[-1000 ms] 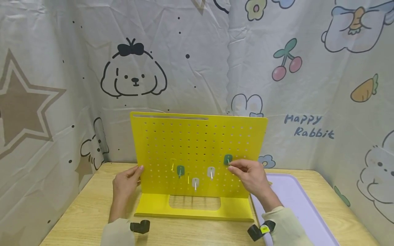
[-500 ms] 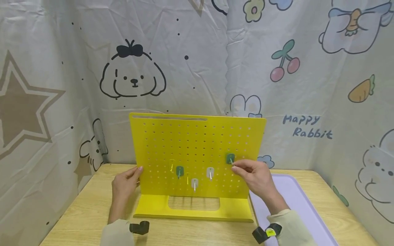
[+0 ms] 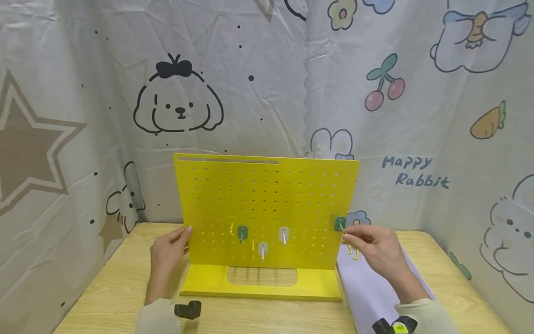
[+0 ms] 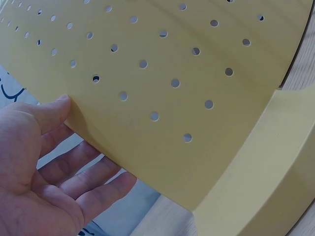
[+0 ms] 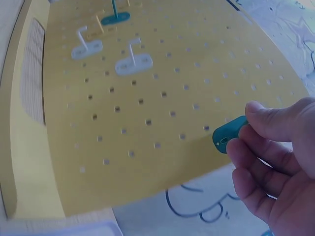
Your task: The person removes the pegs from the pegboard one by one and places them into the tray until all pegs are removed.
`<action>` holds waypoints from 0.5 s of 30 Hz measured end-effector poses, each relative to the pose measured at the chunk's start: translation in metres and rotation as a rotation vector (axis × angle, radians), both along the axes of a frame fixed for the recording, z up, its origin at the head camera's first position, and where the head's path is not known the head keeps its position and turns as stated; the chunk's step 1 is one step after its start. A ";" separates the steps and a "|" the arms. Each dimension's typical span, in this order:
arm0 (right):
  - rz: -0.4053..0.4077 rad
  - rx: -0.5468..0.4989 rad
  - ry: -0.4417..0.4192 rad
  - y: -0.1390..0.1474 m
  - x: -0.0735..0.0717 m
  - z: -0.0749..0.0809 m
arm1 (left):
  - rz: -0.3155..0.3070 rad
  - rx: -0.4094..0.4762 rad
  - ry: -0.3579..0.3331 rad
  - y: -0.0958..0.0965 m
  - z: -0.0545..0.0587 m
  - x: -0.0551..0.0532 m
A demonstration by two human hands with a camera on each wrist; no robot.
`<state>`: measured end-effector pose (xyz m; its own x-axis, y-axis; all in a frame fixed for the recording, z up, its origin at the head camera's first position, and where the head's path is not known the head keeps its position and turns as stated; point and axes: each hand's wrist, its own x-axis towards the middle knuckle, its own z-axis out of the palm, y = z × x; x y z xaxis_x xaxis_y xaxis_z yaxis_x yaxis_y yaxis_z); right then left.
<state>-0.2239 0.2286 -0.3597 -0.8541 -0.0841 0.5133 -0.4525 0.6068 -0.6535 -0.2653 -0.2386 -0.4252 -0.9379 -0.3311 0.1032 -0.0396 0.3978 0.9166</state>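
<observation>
1. Clearly, I have the green hook (image 3: 340,224) pinched between thumb and fingers of my right hand (image 3: 377,243), overlapping the right edge of the yellow pegboard (image 3: 267,218) in the head view; I can't tell whether they touch.
2. My left hand (image 3: 168,246) grips the board's left edge, thumb on the front face, fingers behind.
3. Two white hooks (image 3: 284,235), a second green hook (image 3: 242,234) and two yellow hooks (image 3: 232,226) sit on the board's lower part.
4. As I judge it, the pinch is the weak point: only fingertips hold a small plate, so a knock against the board's edge could twist it or make me drop it.
5. Pushing hard on the board could tip or slide it if my left-hand grip slackened.
6. Compared with a second ago, the pinched hook has gone from in front of the holes out to the board's edge, and my right hand has shifted right with it.
7. That uncovers loose yellow hooks (image 3: 356,255) over by the purple tray (image 3: 367,287); my left hand has stayed put.
</observation>
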 end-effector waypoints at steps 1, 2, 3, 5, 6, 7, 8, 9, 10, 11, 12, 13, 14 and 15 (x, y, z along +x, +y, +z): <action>-0.015 0.008 -0.008 0.003 0.001 0.000 | -0.001 0.002 0.000 0.000 0.000 0.000; -0.032 0.019 -0.015 0.007 0.002 -0.001 | 0.000 0.002 -0.001 0.000 0.000 0.001; -0.050 0.031 -0.022 0.010 0.003 -0.001 | -0.001 0.003 -0.001 0.000 0.001 0.001; -0.080 0.052 -0.039 0.016 0.004 -0.002 | 0.000 0.000 -0.001 0.000 0.000 0.001; -0.091 0.061 -0.049 0.019 0.005 -0.002 | -0.001 0.000 0.000 -0.001 0.000 0.001; -0.101 0.073 -0.056 0.021 0.005 -0.003 | -0.002 -0.001 0.002 -0.001 0.000 0.001; -0.110 0.081 -0.061 0.024 0.004 -0.004 | -0.003 -0.003 0.004 -0.001 0.000 0.001; -0.119 0.089 -0.069 0.026 0.004 -0.005 | -0.004 -0.005 0.007 -0.001 0.000 0.001; -0.127 0.097 -0.080 0.029 0.003 -0.006 | -0.004 -0.008 0.010 -0.001 -0.001 0.001; -0.137 0.103 -0.092 0.031 0.002 -0.008 | -0.006 -0.008 0.014 -0.001 -0.001 0.001; -0.149 0.112 -0.103 0.033 0.001 -0.010 | -0.005 -0.010 0.017 -0.001 -0.001 0.000; -0.163 0.121 -0.116 0.035 -0.001 -0.012 | -0.005 -0.012 0.020 -0.001 -0.001 0.000; -0.173 0.125 -0.133 0.038 -0.002 -0.014 | -0.006 -0.012 0.022 -0.001 -0.001 0.000; -0.185 0.129 -0.156 0.040 -0.004 -0.016 | -0.007 -0.011 0.022 -0.001 -0.002 0.000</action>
